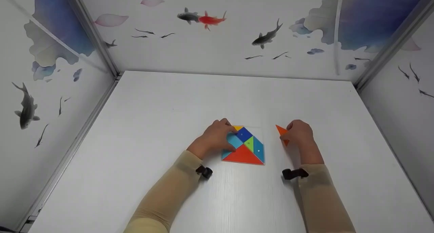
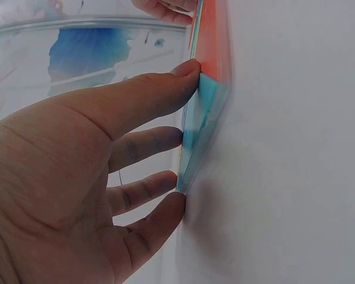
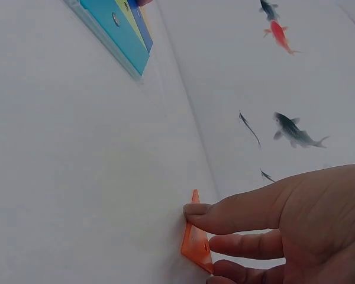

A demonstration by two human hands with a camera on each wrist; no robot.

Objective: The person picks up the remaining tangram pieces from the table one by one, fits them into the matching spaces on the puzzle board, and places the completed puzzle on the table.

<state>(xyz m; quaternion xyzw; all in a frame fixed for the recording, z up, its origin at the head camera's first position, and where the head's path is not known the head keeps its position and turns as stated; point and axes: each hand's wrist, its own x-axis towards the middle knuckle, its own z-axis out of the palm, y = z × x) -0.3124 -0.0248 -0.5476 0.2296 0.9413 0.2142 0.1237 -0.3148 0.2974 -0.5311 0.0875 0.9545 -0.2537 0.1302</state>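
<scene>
A clear tray (image 3: 106,42) of tangram pieces lies on the table in front of me. In it are a large red-orange triangle (image 1: 244,156), a light blue piece (image 1: 234,140), a dark blue square (image 1: 244,134), a small green triangle (image 1: 249,144), a blue parallelogram (image 1: 258,149) and a bit of yellow (image 1: 238,128). My left hand (image 1: 214,135) rests along the left side, its thumb and fingers spread and touching the pieces and edge. To the right of the tray, my right hand (image 1: 300,134) pinches an orange triangle (image 1: 281,130) between thumb and fingers, close over the table.
The white table (image 1: 162,124) stretches around both hands. Pale walls (image 1: 217,53) painted with fish and blue leaves enclose its back and sides. A black wrist device (image 1: 204,172) sits at the left cuff and another (image 1: 294,173) at the right.
</scene>
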